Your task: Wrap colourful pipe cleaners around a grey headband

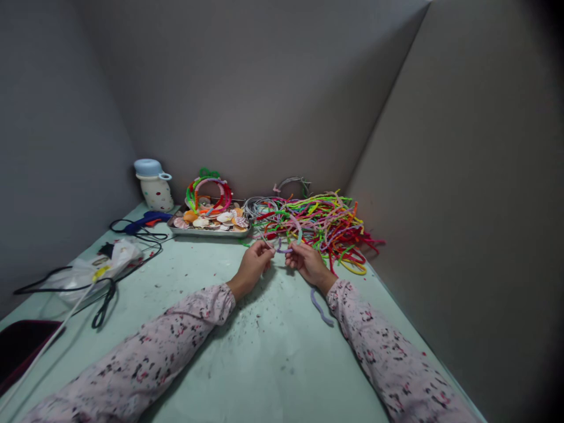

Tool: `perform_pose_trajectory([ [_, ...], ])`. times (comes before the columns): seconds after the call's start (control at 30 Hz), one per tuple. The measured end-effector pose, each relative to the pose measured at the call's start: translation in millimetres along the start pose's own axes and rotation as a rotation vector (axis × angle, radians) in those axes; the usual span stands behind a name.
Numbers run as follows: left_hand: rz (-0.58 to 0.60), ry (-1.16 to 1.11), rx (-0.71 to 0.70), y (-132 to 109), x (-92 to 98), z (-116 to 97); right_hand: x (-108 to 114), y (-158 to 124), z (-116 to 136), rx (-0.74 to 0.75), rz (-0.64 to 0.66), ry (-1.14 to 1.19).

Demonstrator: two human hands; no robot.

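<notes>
My left hand (256, 263) pinches a thin grey wire, apparently part of a ring, over the middle of the table. Close to its right, my right hand (310, 264) is closed on a purple pipe cleaner (283, 251) that spans the gap between both hands. Pink-purple and pale teal fuzzy lengths rise above the right fingers; whether they belong to the same ring is hard to tell. Another stretch of purple pipe cleaner (321, 308) lies beside my right wrist; any link to the held one is hidden.
Behind my hands, a pile of coloured pipe cleaners (328, 220) adjoins coiled grey wire (261, 207). A metal tray (207, 233) holds shells (225, 217) and wrapped rings (210, 183). Leftward are a bottle (155, 191), a blue glue gun (147, 222), cords and a plastic bag (126, 254).
</notes>
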State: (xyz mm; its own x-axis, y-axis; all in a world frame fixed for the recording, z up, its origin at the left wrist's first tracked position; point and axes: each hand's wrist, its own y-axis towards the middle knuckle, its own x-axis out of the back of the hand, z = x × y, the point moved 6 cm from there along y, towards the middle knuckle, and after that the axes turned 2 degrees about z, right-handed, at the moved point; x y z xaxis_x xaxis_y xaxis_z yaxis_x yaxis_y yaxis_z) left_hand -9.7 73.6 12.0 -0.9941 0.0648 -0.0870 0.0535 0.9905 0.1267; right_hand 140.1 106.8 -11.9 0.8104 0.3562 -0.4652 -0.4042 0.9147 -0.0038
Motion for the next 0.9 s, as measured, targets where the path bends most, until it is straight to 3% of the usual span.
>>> perform_pose_trajectory([
  [0.2,-0.173,0.18,-0.147,-4,10.7,-10,3,2,0,0.0,-0.054,0.005],
  [0.37,-0.091,0.282,-0.236,-8,2.8,-18,2,2,0,-0.002,-0.044,0.004],
  [0.57,-0.039,0.289,-0.153,-8,-0.6,-14,0,2,0,-0.009,-0.025,0.002],
  [0.9,0.047,0.272,-0.135,-5,-4.8,-7,0,0,0,-0.033,-0.029,0.015],
])
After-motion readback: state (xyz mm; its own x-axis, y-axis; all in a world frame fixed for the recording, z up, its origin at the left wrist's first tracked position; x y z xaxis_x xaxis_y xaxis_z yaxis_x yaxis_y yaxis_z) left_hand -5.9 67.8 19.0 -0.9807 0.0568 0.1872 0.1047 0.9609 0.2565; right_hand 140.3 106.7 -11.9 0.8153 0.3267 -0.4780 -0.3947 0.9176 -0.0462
